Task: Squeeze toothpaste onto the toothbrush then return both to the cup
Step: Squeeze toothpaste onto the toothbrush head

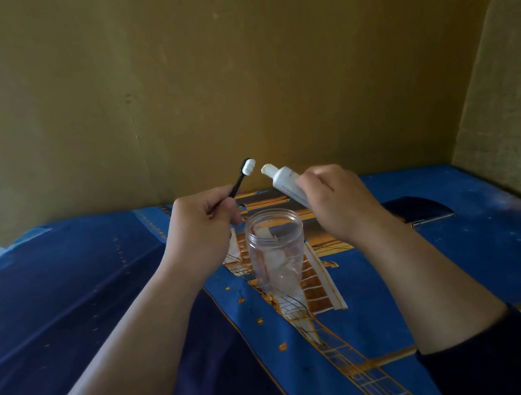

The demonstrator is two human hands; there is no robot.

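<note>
The left hand grips a slim black-handled toothbrush with a white bristle head, tilting it up and to the right so the bristles face the tube. The right hand is wrapped round a white plastic toothpaste tube, its open nozzle aimed left at the brush head, just beside it but apart; a dab of paste shows at the nozzle tip. Whether paste already lies on the white bristles cannot be told. Both items hover above and slightly beyond a clear plastic jar serving as the cup, which stands upright and empty between the wrists, likely kept close for the return. It rests on a blue bed sheet printed with an orange bridge, against a mustard-yellow wall.
</note>
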